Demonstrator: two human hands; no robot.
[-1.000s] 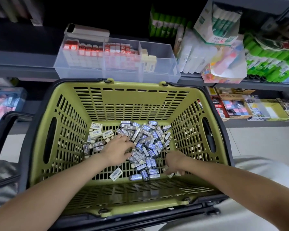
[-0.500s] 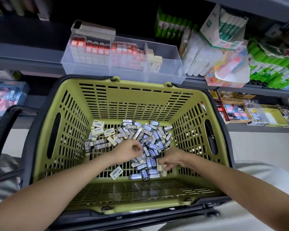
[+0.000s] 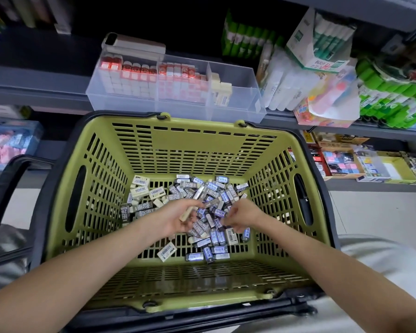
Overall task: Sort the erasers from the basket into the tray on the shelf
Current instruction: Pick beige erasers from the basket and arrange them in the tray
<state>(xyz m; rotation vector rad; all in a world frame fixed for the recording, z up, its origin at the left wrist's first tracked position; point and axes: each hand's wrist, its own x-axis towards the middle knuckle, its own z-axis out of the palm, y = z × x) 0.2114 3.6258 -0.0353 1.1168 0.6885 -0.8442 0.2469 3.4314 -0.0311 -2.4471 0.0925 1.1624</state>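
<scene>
The left hand's (image 3: pixel 175 219) grip clamped a cream rectangular eraser (image 3: pixel 186 214), the right hand's (image 3: pixel 245 216) was unclear; gathering matching ones seemed wisest.

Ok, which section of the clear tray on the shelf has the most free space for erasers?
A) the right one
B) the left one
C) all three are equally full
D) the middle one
A: the right compartment of the clear tray holds only a few cream erasers at its left end, while the other two are packed with red-topped erasers.
</scene>
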